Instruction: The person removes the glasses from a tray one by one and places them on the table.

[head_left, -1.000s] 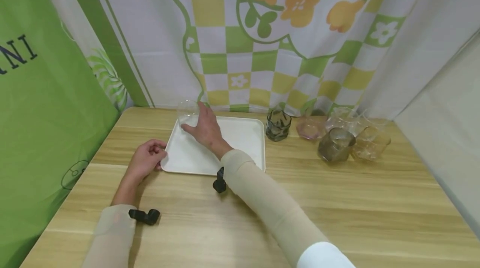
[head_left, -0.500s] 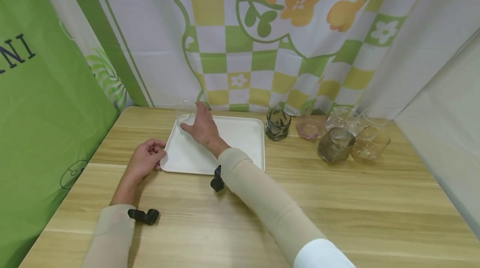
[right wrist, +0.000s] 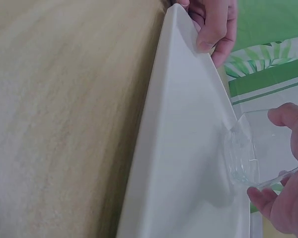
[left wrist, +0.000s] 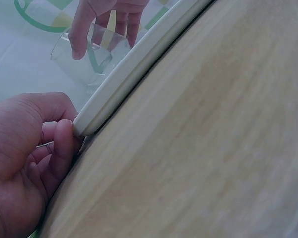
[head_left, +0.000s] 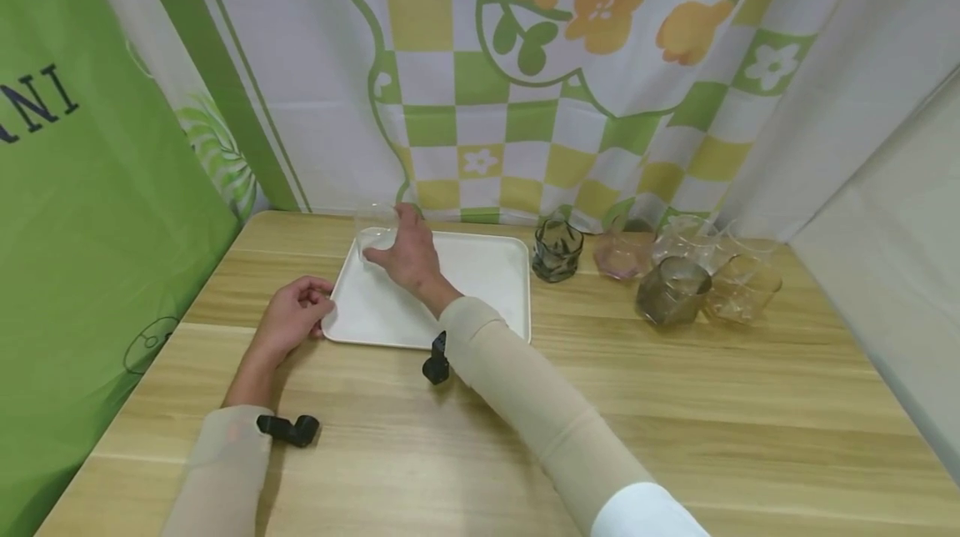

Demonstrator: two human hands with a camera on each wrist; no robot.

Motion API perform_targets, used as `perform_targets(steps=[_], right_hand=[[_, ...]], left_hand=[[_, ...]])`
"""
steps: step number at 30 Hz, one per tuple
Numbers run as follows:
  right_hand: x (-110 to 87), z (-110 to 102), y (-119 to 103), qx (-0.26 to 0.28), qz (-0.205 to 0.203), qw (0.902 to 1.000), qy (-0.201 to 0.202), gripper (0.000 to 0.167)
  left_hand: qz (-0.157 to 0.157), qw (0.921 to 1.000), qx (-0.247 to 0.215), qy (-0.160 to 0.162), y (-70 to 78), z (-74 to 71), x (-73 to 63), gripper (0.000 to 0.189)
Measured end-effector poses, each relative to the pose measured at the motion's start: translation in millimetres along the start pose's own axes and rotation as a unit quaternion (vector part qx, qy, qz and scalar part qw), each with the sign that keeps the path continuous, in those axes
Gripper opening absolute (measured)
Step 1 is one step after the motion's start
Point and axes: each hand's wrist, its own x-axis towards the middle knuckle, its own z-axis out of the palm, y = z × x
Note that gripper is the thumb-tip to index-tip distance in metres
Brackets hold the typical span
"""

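A clear drinking glass (head_left: 375,230) stands upright at the back left corner of a white rectangular tray (head_left: 472,270). My right hand (head_left: 412,255) holds this glass, thumb on the near side and fingers on the far side. In the right wrist view the base of the glass (right wrist: 242,156) appears to touch the tray (right wrist: 188,134). My left hand (head_left: 294,316) pinches the tray at its front left corner. The left wrist view shows that hand's fingertips (left wrist: 64,131) against the tray's rim (left wrist: 104,101).
Right of the tray stands a dark grey glass (head_left: 557,250). Farther right are a pinkish glass (head_left: 621,253), a smoky brown glass (head_left: 672,291), an amber glass (head_left: 742,291) and clear glasses (head_left: 684,238) behind them. A patterned curtain (head_left: 480,128) hangs along the wooden table's (head_left: 675,429) back edge.
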Motion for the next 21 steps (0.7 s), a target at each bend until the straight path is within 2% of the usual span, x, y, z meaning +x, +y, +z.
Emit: perform_targets(steps=[7, 16, 21], right_hand=[[-5.3, -10.4, -2.8, 0.004, 0.002, 1.0000, 0.008, 0.088], [-13.6, -32.3, -22.1, 0.006, -0.030, 0.9995, 0.011, 0.082], [-22.1, -49.0, -25.9, 0.025, -0.039, 0.9989, 0.004, 0.084]], left_hand=[[-0.001, 1.0000, -0.003, -0.003, 0.2, -0.8, 0.5, 0.034], [0.004, 1.0000, -0.003, -0.004, 0.7, -1.4, 0.7, 0.033], [0.005, 1.0000, -0.003, -0.001, -1.0, 0.7, 1.9, 0.033]])
